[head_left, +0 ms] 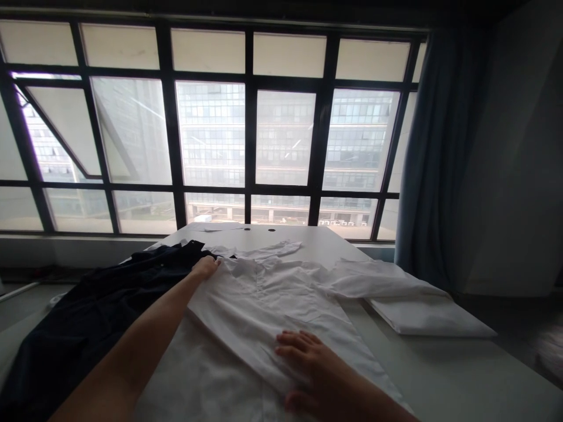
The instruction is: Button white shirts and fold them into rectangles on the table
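Observation:
A white shirt (pixel 272 293) lies spread and creased over the table in front of me. My left hand (pixel 206 267) reaches far forward, fingers closed on the shirt's upper left edge, beside a dark navy garment (pixel 118 299). Nearer to me, my right hand (pixel 308 363) rests on the shirt's lower middle with its fingers stretched out and nothing in them. One sleeve (pixel 369 278) of the shirt runs out to the right, across a folded white cloth (pixel 422 313).
The white table (pixel 475 366) stretches toward a wide, dark-framed window (pixel 250 135). Two dark round holes (pixel 259 229) are in its far end, near a thin white sheet (pixel 215 227). A blue curtain (pixel 435 158) hangs at the right.

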{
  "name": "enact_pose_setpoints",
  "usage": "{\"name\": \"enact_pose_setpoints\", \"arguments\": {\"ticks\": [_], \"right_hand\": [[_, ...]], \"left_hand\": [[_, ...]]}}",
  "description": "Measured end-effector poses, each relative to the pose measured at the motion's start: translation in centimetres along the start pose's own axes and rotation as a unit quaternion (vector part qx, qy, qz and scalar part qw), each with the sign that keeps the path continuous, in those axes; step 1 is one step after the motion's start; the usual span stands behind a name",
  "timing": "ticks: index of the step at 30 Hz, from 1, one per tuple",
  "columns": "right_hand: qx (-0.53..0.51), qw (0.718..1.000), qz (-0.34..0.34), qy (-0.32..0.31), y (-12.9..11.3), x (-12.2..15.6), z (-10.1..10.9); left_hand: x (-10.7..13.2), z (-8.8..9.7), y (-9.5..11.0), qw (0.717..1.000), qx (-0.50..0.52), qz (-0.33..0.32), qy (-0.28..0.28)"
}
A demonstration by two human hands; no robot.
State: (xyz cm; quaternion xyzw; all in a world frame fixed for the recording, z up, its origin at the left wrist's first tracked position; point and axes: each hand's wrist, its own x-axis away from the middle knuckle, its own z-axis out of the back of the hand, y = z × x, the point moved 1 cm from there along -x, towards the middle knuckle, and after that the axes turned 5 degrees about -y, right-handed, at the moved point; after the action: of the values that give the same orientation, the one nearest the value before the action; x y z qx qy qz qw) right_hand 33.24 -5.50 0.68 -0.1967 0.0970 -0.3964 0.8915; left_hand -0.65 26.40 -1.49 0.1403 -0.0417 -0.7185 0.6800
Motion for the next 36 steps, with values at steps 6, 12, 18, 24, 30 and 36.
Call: {"name": "enact_pose_setpoints", "arguments": {"ticks": [6,12,18,24,30,36], "right_hand": [[0.002,0.998,0.052,-0.046,1.5,-1.0,-1.2],[0.011,0.999,0.029,-0.019,0.6,-0.7,-0.4],[0.010,1.000,0.006,-0.025,-0.4,-0.4,0.0],[-0.014,0.998,0.028,-0.047,0.1,-0.1,-1.0],[0.011,0.999,-0.026,-0.030,1.8,-0.3,-1.0],[0.070,0.988,-0.136,0.013,3.6,-0.3,-0.2]], "left_hand": [[-2.9,-0.5,-0.6,0.996,0.024,0.082,0.000],[-2.9,-0.8,-1.5,0.993,0.035,0.108,-0.015],[-2.3,0.7,-0.8,0.993,0.036,0.112,-0.010],[-0.1,2.5,1.0,0.995,0.001,0.102,0.019],[8.7,-0.8,3.0,0.987,-0.068,-0.146,-0.028],[17.6,-1.7,2.2,0.938,-0.040,-0.288,-0.189]]}}
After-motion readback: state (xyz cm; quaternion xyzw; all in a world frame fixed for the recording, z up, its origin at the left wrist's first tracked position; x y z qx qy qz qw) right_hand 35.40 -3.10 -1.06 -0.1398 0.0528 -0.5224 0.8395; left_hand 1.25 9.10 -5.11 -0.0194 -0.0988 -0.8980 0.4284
